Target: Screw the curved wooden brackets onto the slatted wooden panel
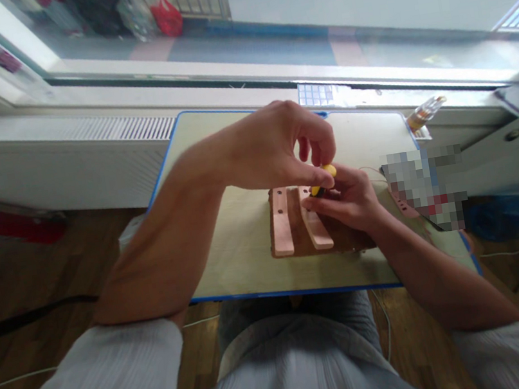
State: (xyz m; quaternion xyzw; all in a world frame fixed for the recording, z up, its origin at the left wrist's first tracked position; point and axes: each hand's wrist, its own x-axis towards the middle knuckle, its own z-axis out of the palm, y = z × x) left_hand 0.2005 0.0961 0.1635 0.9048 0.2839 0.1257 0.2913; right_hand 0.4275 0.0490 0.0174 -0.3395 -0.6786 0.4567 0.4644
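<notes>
My left hand (298,143) arches over the work from the left, thumb and fingers pinching the yellow-and-black handle of a short screwdriver (329,171). Close below it, my right hand (352,197) is closed around the screwdriver's lower part, its thumb against a pale wooden strip (318,232). The screwdriver's tip is hidden by my fingers. A second wooden strip (282,231), with dark holes or screw heads near its far end, lies to the left. Both strips rest on a brown wooden board (299,237), partly covered by my right hand.
The board lies on a small blue-edged table (229,251). At the right are a blurred-out item (414,187) and a pinkish piece with holes (402,204). A clear bottle-like object (425,112) stands at the far right corner. A radiator (63,159) and window lie beyond.
</notes>
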